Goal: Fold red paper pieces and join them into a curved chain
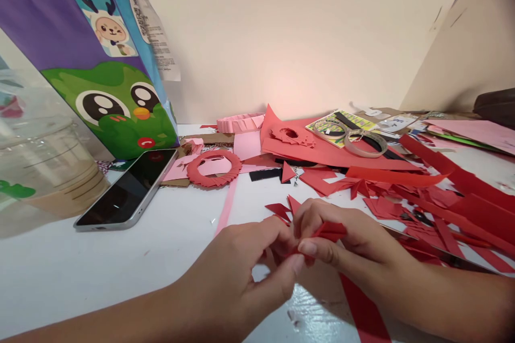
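My left hand (257,268) and my right hand (341,241) meet over the white table, near the lower middle of the view. Between their fingertips is a folded red paper piece (330,231), pinched from both sides. Part of it sticks up above my right thumb, and the rest is hidden by the fingers. Just behind the hands, pointed red paper bits (278,211) show. A red paper strip (364,308) runs under my right forearm to the lower edge.
At left stand a plastic cup (60,171), a phone (129,190) and a purple-green bag (104,75). A red folded-paper ring (193,170) lies beyond the hands. Tape rolls (366,144) and heaps of red scraps (426,214) cover the right side.
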A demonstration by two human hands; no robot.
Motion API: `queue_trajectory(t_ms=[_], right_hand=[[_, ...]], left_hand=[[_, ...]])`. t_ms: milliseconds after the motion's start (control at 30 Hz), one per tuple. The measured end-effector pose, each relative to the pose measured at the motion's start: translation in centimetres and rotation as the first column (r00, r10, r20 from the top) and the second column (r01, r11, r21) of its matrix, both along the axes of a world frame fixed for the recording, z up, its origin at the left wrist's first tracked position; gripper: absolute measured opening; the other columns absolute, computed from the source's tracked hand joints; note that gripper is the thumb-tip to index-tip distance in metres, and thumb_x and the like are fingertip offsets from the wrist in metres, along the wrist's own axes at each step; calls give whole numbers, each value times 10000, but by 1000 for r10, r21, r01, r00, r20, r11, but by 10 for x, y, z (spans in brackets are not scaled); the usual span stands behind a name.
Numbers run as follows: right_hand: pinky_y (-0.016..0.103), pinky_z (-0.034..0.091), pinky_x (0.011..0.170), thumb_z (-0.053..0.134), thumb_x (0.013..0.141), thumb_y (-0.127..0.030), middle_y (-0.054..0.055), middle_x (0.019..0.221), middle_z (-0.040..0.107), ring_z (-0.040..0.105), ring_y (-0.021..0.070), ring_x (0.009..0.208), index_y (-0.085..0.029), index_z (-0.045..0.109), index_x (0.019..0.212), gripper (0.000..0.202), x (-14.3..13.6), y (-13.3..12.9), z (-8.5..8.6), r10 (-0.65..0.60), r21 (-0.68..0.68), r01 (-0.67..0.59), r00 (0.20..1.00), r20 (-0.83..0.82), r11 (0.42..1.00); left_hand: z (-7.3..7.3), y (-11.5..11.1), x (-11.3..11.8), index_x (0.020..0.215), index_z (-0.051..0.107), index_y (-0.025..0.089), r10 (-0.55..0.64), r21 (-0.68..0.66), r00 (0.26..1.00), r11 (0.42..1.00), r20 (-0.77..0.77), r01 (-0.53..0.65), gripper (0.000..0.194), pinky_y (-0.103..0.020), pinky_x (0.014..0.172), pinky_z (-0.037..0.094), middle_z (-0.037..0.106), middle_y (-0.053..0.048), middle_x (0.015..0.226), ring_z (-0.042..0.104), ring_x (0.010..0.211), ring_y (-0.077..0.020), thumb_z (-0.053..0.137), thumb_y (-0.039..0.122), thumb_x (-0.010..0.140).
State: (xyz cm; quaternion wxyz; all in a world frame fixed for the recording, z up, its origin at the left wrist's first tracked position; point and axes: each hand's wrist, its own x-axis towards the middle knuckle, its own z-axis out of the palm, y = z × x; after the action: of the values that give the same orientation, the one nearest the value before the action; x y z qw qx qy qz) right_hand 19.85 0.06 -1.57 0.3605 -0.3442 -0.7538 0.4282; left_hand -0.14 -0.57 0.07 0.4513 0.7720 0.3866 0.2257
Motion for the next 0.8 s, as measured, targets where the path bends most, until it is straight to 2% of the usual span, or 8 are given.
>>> queue_trajectory(t_ms=[133, 233, 300, 367, 467, 633, 700, 800], right_hand=[[303, 460, 702, 582, 947, -370, 0, 774, 658, 602, 173, 757, -230, 628, 761, 237, -1, 0, 0, -13, -29, 12, 1000, -14, 1000], [295, 474, 678, 599, 927, -422, 8, 814, 674, 615, 182, 764, -235, 644, 826, 218, -2, -1, 3, -79, -109, 78, 997, -9, 991], [277, 464, 637, 581, 934, -431, -3, 790, 657, 599, 170, 729, -238, 620, 814, 230, -3, -2, 4, -125, -116, 124, 992, -5, 986], [269, 453, 615, 532, 959, -424, -9, 753, 626, 573, 159, 691, -239, 594, 785, 262, -3, -2, 4, -156, -103, 155, 988, -3, 983], [273, 450, 615, 461, 988, -428, -5, 726, 593, 546, 157, 668, -235, 573, 765, 316, -2, -2, 2, -188, -87, 189, 982, 20, 978], [255, 361, 512, 445, 996, -397, -28, 652, 496, 450, 142, 578, -240, 473, 698, 338, -2, -3, 0, -208, 16, 208, 975, 80, 978], [257, 335, 503, 441, 997, -363, -36, 632, 462, 412, 140, 556, -240, 436, 684, 337, -3, -3, 1, -203, 70, 196, 972, 117, 978], [269, 363, 557, 421, 1003, -331, -21, 658, 488, 443, 151, 599, -234, 427, 683, 334, -4, -2, 2, -134, 157, 106, 974, 184, 982]], left_hand=[[3, -1, 0, 714, 546, 205, -1, 80, 997, 997, -82, 8, 285, -236, 536, 337, 498, 47, 630, 430, 566, -120, 437, 310, 956], [5, -2, 2, 714, 509, 217, 76, 47, 997, 996, -21, -75, 297, -238, 515, 325, 466, 54, 616, 400, 526, -115, 437, 355, 967], [5, -3, 2, 711, 481, 226, 145, 44, 989, 988, 32, -147, 320, -242, 517, 329, 462, 52, 622, 406, 534, -122, 426, 396, 976], [3, -3, 1, 719, 480, 229, 179, 55, 982, 982, 64, -183, 331, -247, 537, 349, 500, 40, 641, 449, 569, -134, 411, 411, 986], [0, -3, -2, 749, 495, 230, 155, 49, 985, 986, 70, -159, 330, -249, 605, 396, 586, 24, 695, 528, 643, -144, 388, 401, 1009], [-1, -3, -1, 696, 493, 218, 121, -46, 992, 992, 17, -120, 354, -246, 539, 355, 537, 32, 638, 477, 594, -137, 446, 420, 983], [-1, -4, 1, 724, 513, 216, 122, -72, 990, 990, 72, -117, 292, -244, 533, 356, 532, 31, 666, 474, 610, -140, 536, 419, 933], [0, -4, 4, 812, 534, 226, 179, -129, 955, 980, 236, -151, 232, -250, 554, 391, 564, 27, 713, 504, 633, -148, 608, 434, 883]])
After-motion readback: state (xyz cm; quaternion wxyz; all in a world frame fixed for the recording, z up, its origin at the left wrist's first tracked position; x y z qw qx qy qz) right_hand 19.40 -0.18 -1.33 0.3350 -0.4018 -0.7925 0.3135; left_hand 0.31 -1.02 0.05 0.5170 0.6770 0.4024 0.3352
